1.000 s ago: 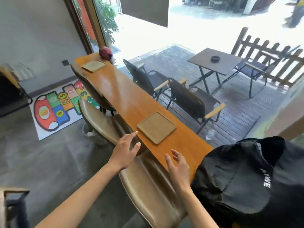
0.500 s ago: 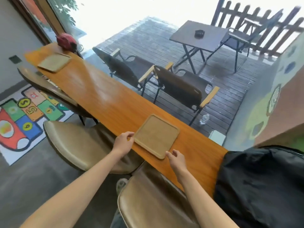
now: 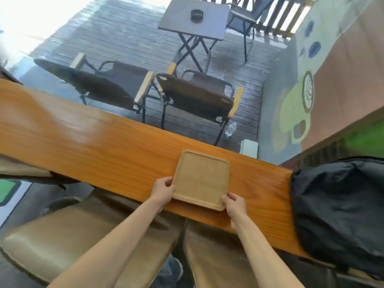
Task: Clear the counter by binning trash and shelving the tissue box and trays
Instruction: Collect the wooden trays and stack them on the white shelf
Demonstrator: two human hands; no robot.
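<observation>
A square wooden tray lies flat on the long orange wooden counter, close to its near edge. My left hand grips the tray's left near edge, fingers curled over the rim. My right hand holds the tray's near right corner. The tray is empty. No tissue box or trash shows in this view.
A black jacket is heaped on the counter's right end. Two tan padded stools stand under the near edge. Beyond the counter are two dark folding chairs, a small table and a plastic bottle on the deck.
Both hands have closed on the tray's near edge after reaching for it. My view has swung right and down, so the far tray and red object have left the frame.
</observation>
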